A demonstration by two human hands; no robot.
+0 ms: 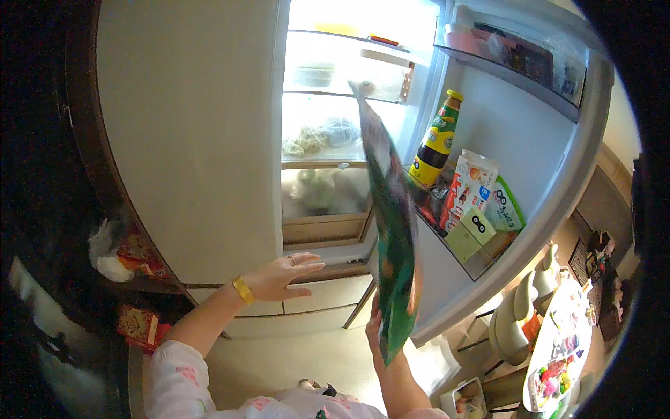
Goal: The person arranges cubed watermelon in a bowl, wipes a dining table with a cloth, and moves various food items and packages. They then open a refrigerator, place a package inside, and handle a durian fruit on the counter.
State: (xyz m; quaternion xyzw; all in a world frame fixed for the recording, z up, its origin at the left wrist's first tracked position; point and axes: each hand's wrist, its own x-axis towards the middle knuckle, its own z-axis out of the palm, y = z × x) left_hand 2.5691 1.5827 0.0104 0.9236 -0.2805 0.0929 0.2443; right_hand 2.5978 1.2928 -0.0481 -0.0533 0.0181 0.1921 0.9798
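My right hand [373,326] grips the lower end of a tall, narrow-looking green plastic package [396,262], which is held upright and seen nearly edge-on. Its far end reaches up in front of the lit shelves of an open refrigerator [324,118]. My left hand [287,273], with a ring and a gold bracelet at the wrist, is empty with its fingers apart. It hovers in front of the lower front edge of the refrigerator compartment. The package hides part of the inside and the hinge side of the open door [515,131]. Some of my right fingers are hidden behind the package.
The lower door bin holds a yellow-capped bottle [438,137], a Kinder pack [468,183], a green pouch [505,207] and a pale green packet [471,235]. Tied plastic bags [314,140] lie on a shelf. A closed door panel [193,146] stands left; chairs [507,324] and a table [534,361] are right.
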